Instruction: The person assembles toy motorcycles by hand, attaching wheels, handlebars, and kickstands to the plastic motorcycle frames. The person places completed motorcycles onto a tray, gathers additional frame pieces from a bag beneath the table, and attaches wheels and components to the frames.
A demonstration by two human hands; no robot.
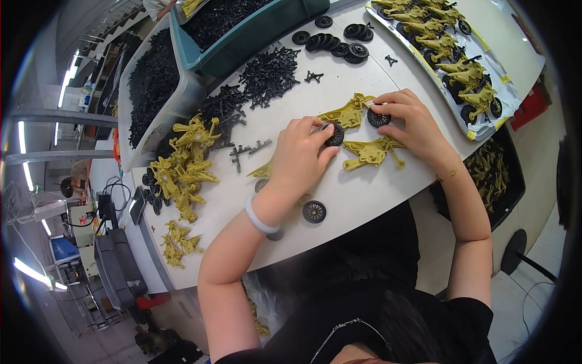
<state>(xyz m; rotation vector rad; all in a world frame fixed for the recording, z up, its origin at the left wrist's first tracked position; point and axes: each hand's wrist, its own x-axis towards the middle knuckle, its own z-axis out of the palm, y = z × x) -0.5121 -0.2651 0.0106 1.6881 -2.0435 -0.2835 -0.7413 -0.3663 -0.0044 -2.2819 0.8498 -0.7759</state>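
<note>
My left hand (298, 154) pinches a small black spoked wheel (334, 136) between thumb and fingers. Another black wheel (379, 117) is gripped by my right hand (415, 123), at the end of a yellow plastic toy motorcycle body half (347, 114). That half lies on the white table between the two wheels, on its far side. Nearer to me rests a second yellow half (370, 153), just below my right fingers. Partly hidden by my left wrist is one more yellow piece (262, 170). A loose wheel (314, 212) lies close to the table's front edge.
Yellow parts (188, 158) are heaped at left, beside piles of small black parts (267, 76). Behind stand a teal bin (230, 42) and a whitish bin (188, 91). Several wheels (356, 51) lie at the back. Assembled toy motorcycles (476, 97) fill a tray at right.
</note>
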